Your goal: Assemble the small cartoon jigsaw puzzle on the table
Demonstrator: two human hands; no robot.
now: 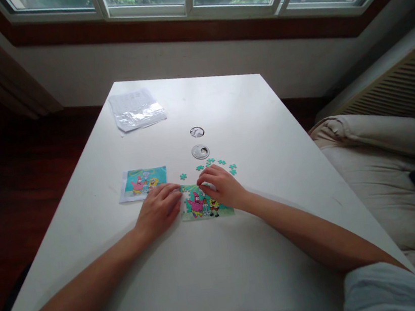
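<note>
A small cartoon jigsaw puzzle (pixel 203 208) lies partly assembled on the white table (pixel 223 102). My left hand (pixel 158 209) rests flat at its left edge, fingers stretched toward the upper left corner. Over the puzzle's top edge, my right hand (pixel 221 185) has its fingers curled down and pressing on the pieces; whether it holds a piece is hidden. Several loose teal pieces (pixel 216 165) lie just beyond the right hand. A printed reference picture (pixel 143 183) of the same cartoon lies to the left of my left hand.
A clear plastic bag on paper (pixel 136 111) sits at the far left of the table. Two round silver lids (pixel 198 142) lie mid-table. A beige cushion or bedding (pixel 384 163) is to the right. Windows run along the far wall.
</note>
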